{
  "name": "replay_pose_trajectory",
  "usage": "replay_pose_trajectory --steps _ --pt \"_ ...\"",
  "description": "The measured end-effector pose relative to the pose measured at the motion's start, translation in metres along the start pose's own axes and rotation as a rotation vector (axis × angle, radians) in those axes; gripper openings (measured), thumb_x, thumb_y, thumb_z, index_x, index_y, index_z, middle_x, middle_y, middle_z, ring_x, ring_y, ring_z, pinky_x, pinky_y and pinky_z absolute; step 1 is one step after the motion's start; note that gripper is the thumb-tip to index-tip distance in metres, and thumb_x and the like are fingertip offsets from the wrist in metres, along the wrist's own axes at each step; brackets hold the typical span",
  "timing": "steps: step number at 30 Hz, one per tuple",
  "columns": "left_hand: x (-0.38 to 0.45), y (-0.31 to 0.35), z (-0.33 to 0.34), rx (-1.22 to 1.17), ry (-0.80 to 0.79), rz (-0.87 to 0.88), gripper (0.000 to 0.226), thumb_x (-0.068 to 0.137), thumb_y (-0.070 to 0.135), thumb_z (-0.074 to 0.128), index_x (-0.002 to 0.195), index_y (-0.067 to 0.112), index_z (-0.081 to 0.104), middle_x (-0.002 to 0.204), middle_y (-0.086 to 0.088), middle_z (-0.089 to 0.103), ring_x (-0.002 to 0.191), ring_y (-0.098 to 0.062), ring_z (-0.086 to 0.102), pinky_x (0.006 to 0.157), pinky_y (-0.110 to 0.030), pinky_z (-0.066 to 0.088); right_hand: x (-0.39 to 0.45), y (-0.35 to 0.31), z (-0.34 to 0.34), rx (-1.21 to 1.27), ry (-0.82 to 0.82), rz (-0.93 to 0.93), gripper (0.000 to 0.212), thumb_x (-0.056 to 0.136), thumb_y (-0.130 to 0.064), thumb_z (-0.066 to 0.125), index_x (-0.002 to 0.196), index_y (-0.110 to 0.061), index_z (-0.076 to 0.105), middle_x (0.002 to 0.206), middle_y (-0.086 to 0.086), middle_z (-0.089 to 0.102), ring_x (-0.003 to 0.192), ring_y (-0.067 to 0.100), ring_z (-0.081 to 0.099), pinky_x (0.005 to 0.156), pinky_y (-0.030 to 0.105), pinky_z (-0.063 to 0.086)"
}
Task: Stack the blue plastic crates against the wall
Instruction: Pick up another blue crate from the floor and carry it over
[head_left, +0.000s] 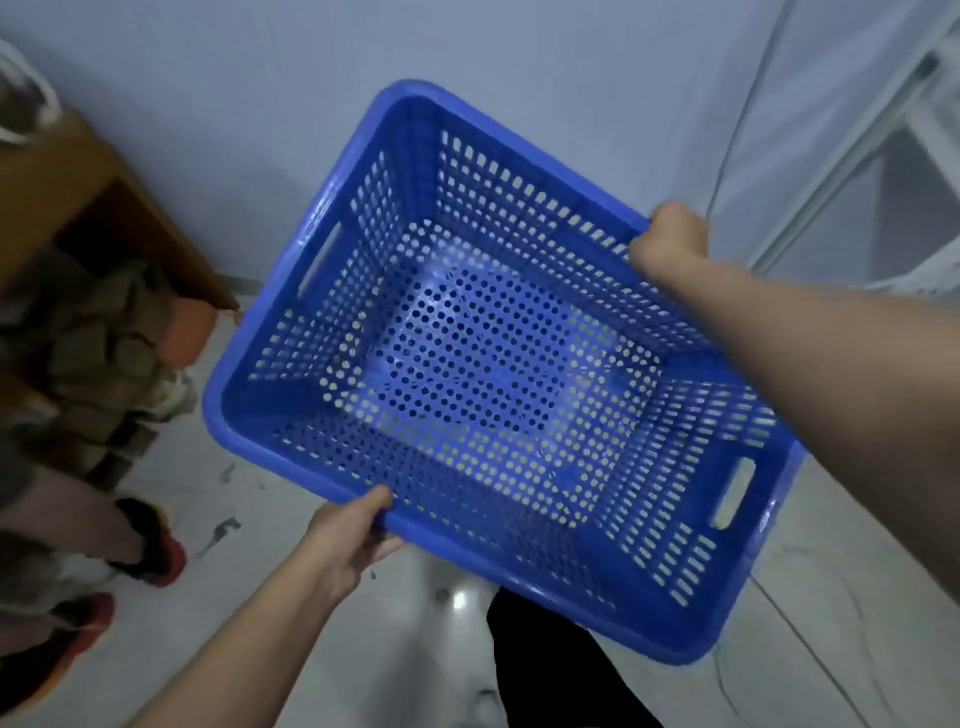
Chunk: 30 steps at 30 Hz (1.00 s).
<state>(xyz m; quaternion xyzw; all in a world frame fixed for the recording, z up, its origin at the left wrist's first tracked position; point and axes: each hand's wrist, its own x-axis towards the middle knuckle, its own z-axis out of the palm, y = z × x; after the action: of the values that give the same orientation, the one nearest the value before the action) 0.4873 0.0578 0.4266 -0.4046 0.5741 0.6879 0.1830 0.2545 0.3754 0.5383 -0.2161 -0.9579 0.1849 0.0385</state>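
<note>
From the head camera there is one blue crate (498, 364), two hands and two bare arms. The crate is bright blue plastic, shaped like a box with round corners and a thick smooth rim. Its sides and floor are full of little holes, round ones on the floor and long slots near the top. It has two handle holes, one at each short end. Nothing is inside it. No words or labels can be read on it. The crate is up in the air, tilted, above the pale floor (291, 597) and in front of the light wall (260, 104). The left hand (353, 540) is closed on the near long rim, thumb on top. The right hand (670, 239) is curled tight over the far long rim. A wooden shelf (78, 171) stands at the left.
</note>
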Motion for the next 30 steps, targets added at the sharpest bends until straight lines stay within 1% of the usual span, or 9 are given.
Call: replay_pose_trajectory --steps 4,6,8,11,16,21,24,27,30 --pt "0.023 0.025 0.028 -0.121 0.026 -0.038 0.011 0.087 -0.004 0.053 0.09 0.004 0.06 0.077 -0.009 0.073 0.065 -0.021 0.073 0.052 -0.031 0.06 0.054 -0.043 0.01 0.013 -0.065 -0.068 0.015 0.086 0.001 0.054 0.099 -0.002 0.061 0.117 0.022 0.063 0.115 0.039 0.057 0.093 0.042 0.047" --pt "0.039 0.042 0.042 -0.207 0.042 -0.075 0.01 0.088 -0.003 0.052 0.089 0.004 0.059 0.082 -0.011 0.07 0.077 -0.025 0.069 0.054 -0.034 0.061 0.083 -0.063 0.017 0.023 -0.088 -0.089 0.008 0.086 0.001 0.054 0.08 -0.005 0.054 0.101 0.017 0.062 0.111 0.037 0.058 0.091 0.041 0.045" --pt "0.053 0.057 0.054 -0.246 0.049 -0.104 0.008 0.089 -0.001 0.051 0.087 0.004 0.057 0.071 -0.009 0.071 0.079 -0.026 0.066 0.054 -0.036 0.061 0.111 -0.08 0.025 0.02 -0.096 -0.111 0.028 0.087 -0.001 0.053 0.064 -0.011 0.041 0.075 0.007 0.049 0.098 0.033 0.056 0.086 0.04 0.042" --pt "0.075 0.085 0.072 -0.271 0.056 -0.109 0.007 0.09 0.0 0.051 0.087 0.004 0.055 0.058 -0.006 0.071 0.077 -0.025 0.064 0.05 -0.034 0.06 0.15 -0.103 0.03 0.031 -0.103 -0.15 0.035 0.088 -0.002 0.052 0.06 -0.014 0.036 0.063 0.002 0.038 0.086 0.029 0.047 0.087 0.041 0.04" --pt "0.114 0.109 0.086 -0.289 0.092 -0.204 0.007 0.089 0.001 0.048 0.087 0.005 0.054 0.056 -0.005 0.07 0.053 -0.019 0.071 0.045 -0.032 0.057 0.195 -0.128 0.054 -0.004 -0.148 -0.178 0.037 0.089 -0.003 0.055 0.06 -0.014 0.035 0.064 0.002 0.037 0.088 0.027 0.045 0.105 0.046 0.04" --pt "0.158 0.117 0.095 -0.277 0.049 -0.288 0.007 0.092 0.002 0.051 0.094 0.001 0.058 0.063 -0.011 0.074 0.052 -0.021 0.072 0.048 -0.032 0.059 0.239 -0.142 0.089 -0.07 -0.199 -0.196 0.039 0.09 0.004 0.05 0.06 -0.014 0.033 0.062 0.004 0.034 0.076 0.028 0.044 0.091 0.043 0.036" --pt "0.186 0.126 0.097 -0.281 0.052 -0.309 0.008 0.092 0.0 0.051 0.095 0.002 0.058 0.062 -0.01 0.074 0.052 -0.02 0.072 0.051 -0.033 0.06 0.255 -0.154 0.109 -0.074 -0.238 -0.176 0.019 0.09 0.004 0.051 0.077 -0.008 0.059 0.065 0.006 0.041 0.083 0.03 0.047 0.104 0.047 0.04" --pt "0.219 0.145 0.098 -0.266 0.028 -0.321 0.009 0.093 0.0 0.05 0.088 0.005 0.056 0.052 -0.004 0.069 0.037 -0.015 0.064 0.054 -0.033 0.058 0.278 -0.172 0.135 -0.083 -0.245 -0.094 0.027 0.09 0.004 0.053 0.11 -0.003 0.069 0.089 0.015 0.062 0.096 0.034 0.059 0.111 0.052 0.036" --pt "0.255 0.17 0.096 -0.262 -0.02 -0.39 0.015 0.095 0.002 0.048 0.081 0.005 0.052 0.054 -0.007 0.06 0.042 -0.014 0.058 0.052 -0.029 0.058 0.304 -0.193 0.159 -0.071 -0.237 -0.055 0.027 0.089 0.003 0.055 0.11 -0.004 0.07 0.112 0.018 0.068 0.106 0.036 0.062 0.108 0.051 0.041"
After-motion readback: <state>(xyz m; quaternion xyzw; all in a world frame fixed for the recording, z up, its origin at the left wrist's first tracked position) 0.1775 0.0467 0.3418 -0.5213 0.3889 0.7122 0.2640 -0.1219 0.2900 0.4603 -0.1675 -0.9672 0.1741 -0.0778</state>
